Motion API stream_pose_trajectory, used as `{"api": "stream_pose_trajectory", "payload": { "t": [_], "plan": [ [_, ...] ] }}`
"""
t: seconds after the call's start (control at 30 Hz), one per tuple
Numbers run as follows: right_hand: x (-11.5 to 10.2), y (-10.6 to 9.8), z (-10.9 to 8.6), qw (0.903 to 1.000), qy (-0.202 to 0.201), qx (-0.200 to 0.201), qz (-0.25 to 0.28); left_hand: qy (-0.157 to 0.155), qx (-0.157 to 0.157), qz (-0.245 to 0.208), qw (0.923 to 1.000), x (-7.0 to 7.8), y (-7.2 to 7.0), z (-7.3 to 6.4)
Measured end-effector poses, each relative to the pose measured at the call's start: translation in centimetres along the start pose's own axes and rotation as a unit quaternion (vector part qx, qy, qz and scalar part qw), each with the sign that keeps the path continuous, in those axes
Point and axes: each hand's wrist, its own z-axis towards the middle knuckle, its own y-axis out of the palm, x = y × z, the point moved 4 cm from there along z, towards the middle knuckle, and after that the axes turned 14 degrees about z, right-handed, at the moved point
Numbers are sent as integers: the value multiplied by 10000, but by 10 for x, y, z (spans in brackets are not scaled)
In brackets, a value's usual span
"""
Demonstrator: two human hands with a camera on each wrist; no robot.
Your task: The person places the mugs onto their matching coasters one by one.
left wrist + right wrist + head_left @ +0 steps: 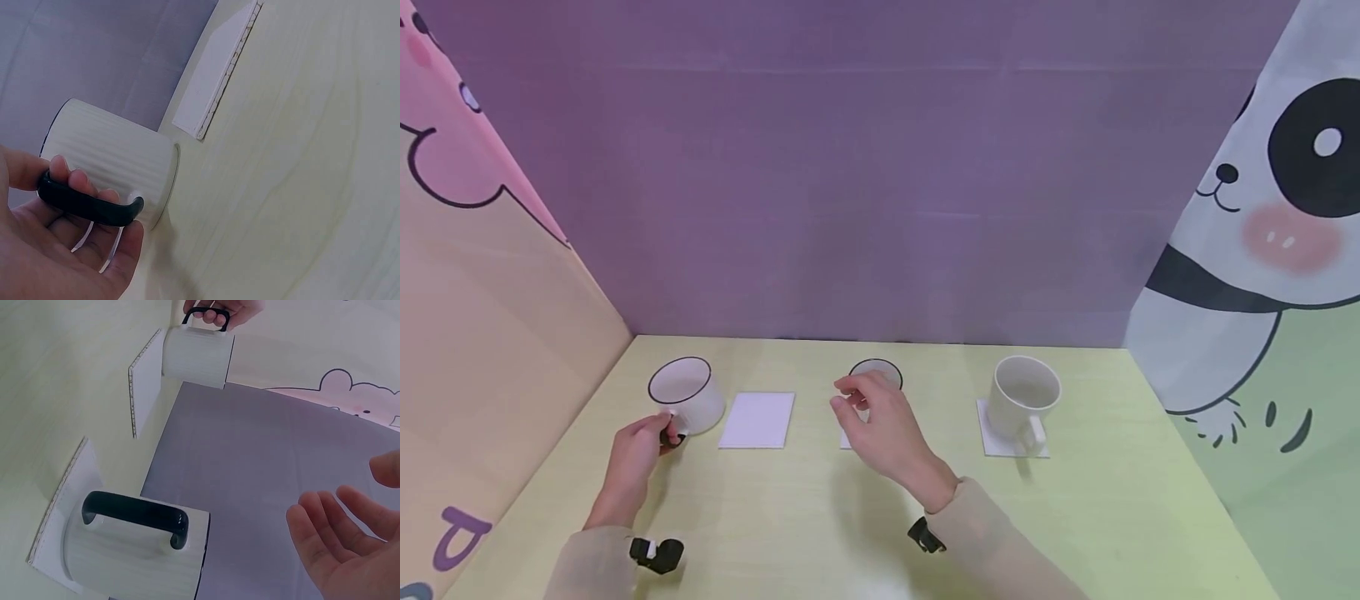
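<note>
At the left, my left hand (634,454) grips the black handle (87,205) of a white enamel-style mug (698,408) with a dark rim. This mug stands upright on the table, beside a white square coaster (758,420). My right hand (891,429) is raised with fingers loosely bent and nothing in them. In the head view it partly hides a second dark-rimmed white mug (134,556). The right wrist view shows that mug on a coaster (47,540), its black handle (134,510) apart from the right hand.
Farther right, a plain white mug (1018,408) stands on another coaster (996,444), handle towards me. A purple backdrop (880,183) rises behind the pale yellow table (790,517). Printed panels flank it, a panda (1247,250) on the right.
</note>
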Motion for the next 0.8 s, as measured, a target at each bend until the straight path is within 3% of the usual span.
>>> {"api": "stream_pose_trajectory", "payload": {
  "t": [0.5, 0.8],
  "plan": [
    [-1, 19, 12, 9999, -40, -149, 60, 16, -21, 73, 10000, -2, -4, 2],
    [0, 27, 18, 9995, 212, -246, -59, -77, -120, -66, 9999, -2, -1, 3]
  ]
}}
